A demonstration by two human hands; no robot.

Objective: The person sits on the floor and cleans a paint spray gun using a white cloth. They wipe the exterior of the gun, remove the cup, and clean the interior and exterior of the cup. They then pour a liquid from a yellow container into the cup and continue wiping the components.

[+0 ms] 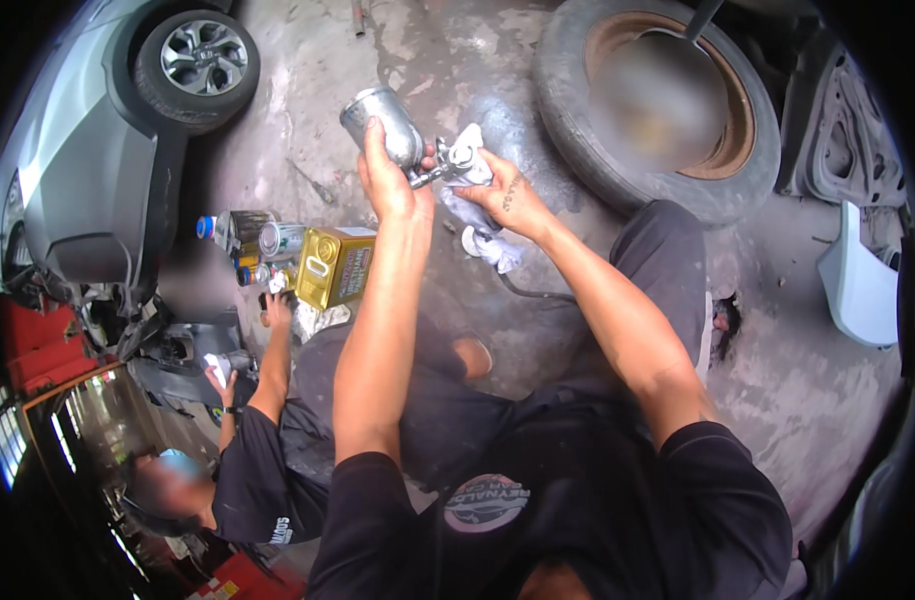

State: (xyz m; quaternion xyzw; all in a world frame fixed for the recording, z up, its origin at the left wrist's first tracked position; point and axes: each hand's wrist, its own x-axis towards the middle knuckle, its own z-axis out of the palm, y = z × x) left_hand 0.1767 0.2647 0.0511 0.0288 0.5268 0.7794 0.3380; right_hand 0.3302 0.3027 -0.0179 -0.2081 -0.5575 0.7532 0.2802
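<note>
My left hand (390, 180) is wrapped round the silver metal cup (383, 122) of a paint spray gun, which is tilted in front of me. From the cup's lower right end juts the gun's small metal body (433, 172). My right hand (511, 197) is closed on a crumpled white cloth (466, 140), pressed against the gun's metal parts. The cloth and my fingers hide some of the gun. Below that hand, more whitish cloth (493, 250) hangs beside a dark hose (538, 293).
A worn tyre on a rusty rim (563, 100) lies at the far right. Left of my forearm stand a gold tin (336, 268) and several cans (281, 238). A co-worker's hand (276, 312) reaches beside them. A grey car (113, 150) fills the left; a pale-blue panel (860, 285) lies right.
</note>
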